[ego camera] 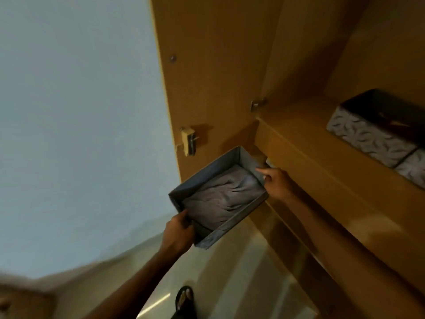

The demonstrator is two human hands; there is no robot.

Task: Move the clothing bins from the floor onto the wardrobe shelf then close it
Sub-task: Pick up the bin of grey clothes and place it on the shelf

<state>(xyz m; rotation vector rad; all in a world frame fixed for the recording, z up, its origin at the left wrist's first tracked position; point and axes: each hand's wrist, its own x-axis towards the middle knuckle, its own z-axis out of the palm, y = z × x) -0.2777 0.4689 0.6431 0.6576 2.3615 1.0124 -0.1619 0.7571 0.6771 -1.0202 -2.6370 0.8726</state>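
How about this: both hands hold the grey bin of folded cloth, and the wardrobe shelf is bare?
No. The head view shows two patterned bins on the wardrobe shelf; left hand and right hand do hold the grey bin of folded cloth.

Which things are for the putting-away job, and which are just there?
For the job: grey bin, held by left hand and right hand; folded cloth inside; shelf; patterned bins on it; wardrobe door.
Just there: sandal; floor; wall.
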